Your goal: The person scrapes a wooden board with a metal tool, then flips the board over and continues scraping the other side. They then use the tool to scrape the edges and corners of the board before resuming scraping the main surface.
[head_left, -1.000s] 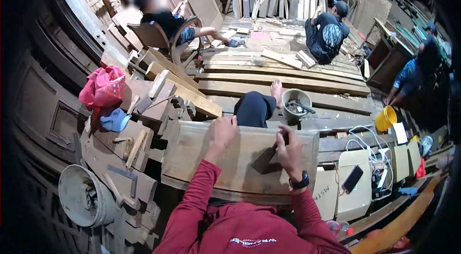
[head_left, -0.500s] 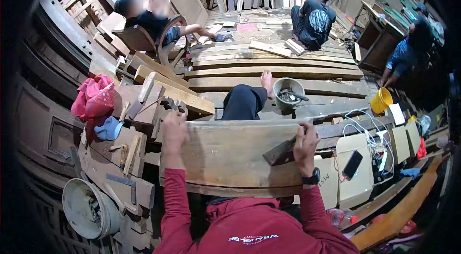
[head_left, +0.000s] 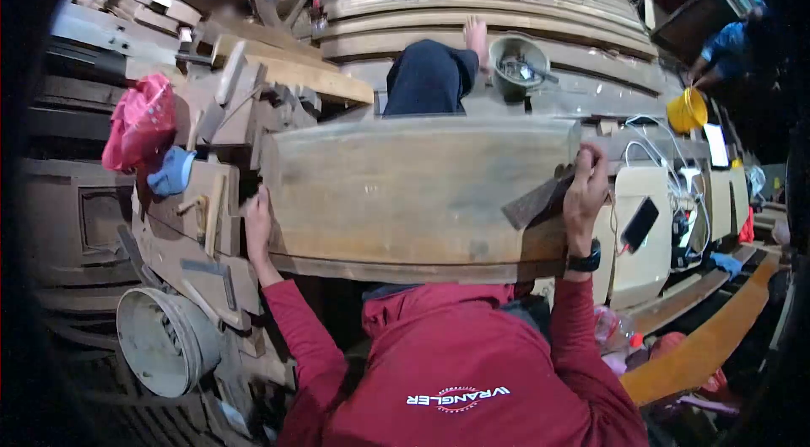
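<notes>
A wide wooden board [head_left: 405,194] lies across my lap, its grain running left to right. My left hand [head_left: 256,223] grips the board's left end, fingers wrapped on the edge. At the right end, my right hand [head_left: 584,194] is shut on a dark flat scraper-like piece [head_left: 533,204] that rests on the board's surface. My red sleeves reach up from the bottom of the view. My knee in dark trousers [head_left: 430,75] shows beyond the board's far edge.
A bucket of tools [head_left: 517,65] stands beyond the board. To the left are a red bag [head_left: 139,122], a blue cap [head_left: 171,172], wood offcuts and a white fan housing [head_left: 164,339]. To the right are a phone [head_left: 639,223], cables and a yellow bucket [head_left: 685,111]. Other people work at the far edges.
My head has tipped down, so the board fills more of the view. My left hand slid from the board's top edge to its left end. My right hand moved right with the scraper.
</notes>
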{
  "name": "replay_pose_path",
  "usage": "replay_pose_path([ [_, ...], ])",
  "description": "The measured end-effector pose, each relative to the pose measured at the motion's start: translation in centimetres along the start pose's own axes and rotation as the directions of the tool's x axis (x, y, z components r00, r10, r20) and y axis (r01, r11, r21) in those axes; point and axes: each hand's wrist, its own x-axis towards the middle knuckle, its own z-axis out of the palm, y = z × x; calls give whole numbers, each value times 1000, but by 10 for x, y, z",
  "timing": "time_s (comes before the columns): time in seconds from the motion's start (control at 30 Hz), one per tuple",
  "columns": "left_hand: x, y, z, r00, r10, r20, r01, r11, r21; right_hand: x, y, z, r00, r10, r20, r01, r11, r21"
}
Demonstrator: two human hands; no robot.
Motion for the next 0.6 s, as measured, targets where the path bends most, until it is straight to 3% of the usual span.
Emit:
replay_pose_path([
  [0.07,-5,5,-1,991,-47,124,65,988,-143,-1,-6,-6,999,10,32,-8,999,-47],
  [0.1,-16,29,-3,983,-108,147,115,993,-40,-3,-3,-6,999,33,35,-31,998,-46],
  [0.2,-20,41,3,974,-180,141,196,974,-112,0,15,-2,996,73,41,-70,995,-75],
  [0.27,-14,34,-14,949,-280,149,283,959,0,4,6,-3,994,93,63,-82,984,-156],
  [0.33,-15,59,-32,915,-353,195,353,935,39,14,16,-6,973,185,140,-180,982,-52],
  [0.43,-14,74,-64,900,-260,349,313,944,-104,34,-1,-22,909,293,297,-282,956,-80],
  [0.47,-16,103,-76,880,-325,347,307,946,108,44,-1,-30,866,344,362,-345,936,-64],
  [0.53,-13,94,-91,835,-377,400,444,892,-86,56,-19,-37,829,388,404,-397,916,-66],
  [0.6,-9,101,-103,802,-374,466,441,897,-40,67,-44,-37,782,455,426,-433,888,-155],
])
